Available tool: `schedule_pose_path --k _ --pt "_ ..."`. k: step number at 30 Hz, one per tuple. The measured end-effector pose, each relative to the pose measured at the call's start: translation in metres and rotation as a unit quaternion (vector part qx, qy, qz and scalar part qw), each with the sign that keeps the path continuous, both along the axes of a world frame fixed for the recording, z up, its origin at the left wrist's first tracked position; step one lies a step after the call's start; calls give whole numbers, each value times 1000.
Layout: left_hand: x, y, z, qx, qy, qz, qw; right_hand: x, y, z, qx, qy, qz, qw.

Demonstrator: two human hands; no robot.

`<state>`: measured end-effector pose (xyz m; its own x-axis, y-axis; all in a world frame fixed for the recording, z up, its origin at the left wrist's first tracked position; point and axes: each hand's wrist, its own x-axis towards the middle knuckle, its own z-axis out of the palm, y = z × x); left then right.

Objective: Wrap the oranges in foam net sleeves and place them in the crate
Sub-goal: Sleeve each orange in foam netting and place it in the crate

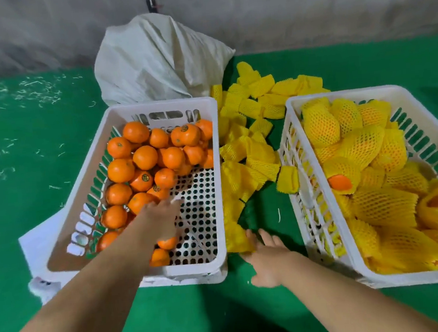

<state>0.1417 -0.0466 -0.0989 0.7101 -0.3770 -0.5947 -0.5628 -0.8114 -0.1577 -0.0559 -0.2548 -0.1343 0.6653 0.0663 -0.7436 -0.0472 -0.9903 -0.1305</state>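
Between two white slotted plastic crates on green floor [42, 181], loose yellow foam net sleeves [248, 147] heaped, handy to both hands. Bare oranges [143, 156] piled in left crate [160, 107]; sleeved ones in right crate [339, 95], likely sorted for flow. Left hand [161, 218] down among oranges, blurred, grip impossible to tell. Right hand [267, 258] spread, fingertips [249, 236] touching a sleeve.
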Motion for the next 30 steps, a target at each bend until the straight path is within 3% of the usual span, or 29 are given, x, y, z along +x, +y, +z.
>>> schedule_pose_path --k 3,5,7,10,12,15,17,18,19,21,22,23,24,26,28,30 --pt "-9 2 -15 102 -18 -28 994 10 -4 -5 22 -102 -52 993" --pt "-10 -8 -10 119 3 35 992 14 -12 -2 75 -183 -126 972" --pt "-14 -18 -2 145 26 105 983 16 -19 7 158 -237 -216 934" --pt "-20 -18 6 139 34 137 980 13 -25 23 290 -265 -346 852" --pt "-21 -11 20 94 35 134 986 8 -22 39 370 -241 -429 788" --pt "-21 -12 51 -26 26 154 987 2 -17 56 419 -323 -496 689" --pt "-28 -17 70 -177 -4 207 962 -1 -16 61 422 -380 -505 650" --pt "-36 -22 78 -281 -19 231 931 0 -17 63 421 -393 -505 642" --pt "-46 -28 86 -405 -28 248 880 1 -19 67 418 -405 -505 638" --pt "-70 -46 101 -625 17 265 734 3 -27 76 402 -435 -508 625" --pt "-81 -57 104 -685 78 259 676 6 -34 81 397 -445 -513 618" --pt "-90 -69 105 -711 147 249 641 9 -42 87 392 -454 -506 619" --pt "-98 -80 103 -710 214 235 629 10 -50 92 382 -462 -491 632" --pt "-109 -99 97 -672 312 194 643 9 -71 95 291 -502 -419 698" --pt "-111 -107 89 -621 360 147 681 5 -89 96 116 -564 -284 766" --pt "-108 -111 83 -581 369 91 720 1 -99 94 61 -579 -235 778"
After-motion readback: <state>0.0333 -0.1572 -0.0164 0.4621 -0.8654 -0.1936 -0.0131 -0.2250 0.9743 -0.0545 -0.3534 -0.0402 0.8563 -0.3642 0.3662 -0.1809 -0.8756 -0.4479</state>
